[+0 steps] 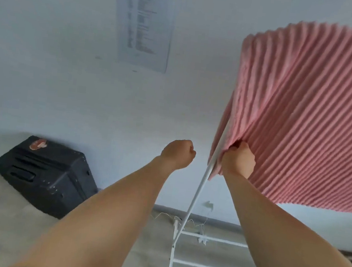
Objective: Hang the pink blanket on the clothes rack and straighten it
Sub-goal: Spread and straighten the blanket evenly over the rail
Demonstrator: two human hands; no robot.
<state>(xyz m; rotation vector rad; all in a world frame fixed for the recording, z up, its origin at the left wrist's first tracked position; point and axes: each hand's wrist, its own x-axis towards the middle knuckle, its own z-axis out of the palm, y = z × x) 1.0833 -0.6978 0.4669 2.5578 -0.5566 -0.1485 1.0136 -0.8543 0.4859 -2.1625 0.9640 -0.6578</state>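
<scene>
A ribbed pink blanket point(306, 109) hangs draped over the top of a white clothes rack point(199, 191) on the right. The rack's slanted white upright runs along the blanket's left edge, and its top bar is hidden under the cloth. My right hand point(239, 160) is closed on the blanket's front layer near its lower left corner, right beside the upright. My left hand point(178, 153) is a closed fist in the air to the left of the upright, apart from both blanket and rack, with nothing visible in it.
A black suitcase point(43, 174) lies on the floor against the white wall at the left. A printed sheet point(144, 20) is stuck on the wall above. The rack's white base bars point(209, 266) and some loose string lie on the floor below the blanket.
</scene>
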